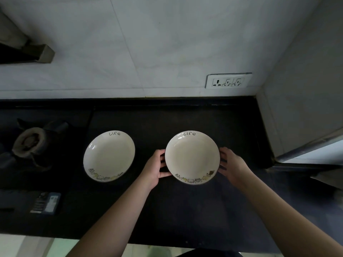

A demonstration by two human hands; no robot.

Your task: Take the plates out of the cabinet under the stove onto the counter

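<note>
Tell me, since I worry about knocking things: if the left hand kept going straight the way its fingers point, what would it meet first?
The left hand points right, its fingers already at the rim of the right plate, so that plate comes first. The right hand holds the opposite rim. The other plate lies behind it, out of that line.

Two white plates sit on a black counter (pixel 185 210), side by side and apart, midway between its back and front edges. Each bears the word "life" at its far rim and a small picture band at its near rim. The left plate (pixel 109 156) lies untouched. The left hand (pixel 155 166) and right hand (pixel 231 165) hold the right plate (pixel 192 157) by its opposite rims, fingers curled under. A stove burner (pixel 28 141) stands toward the counter's left end. A socket panel (pixel 228 81) is set in the tiled wall (pixel 130 43) behind.
</note>
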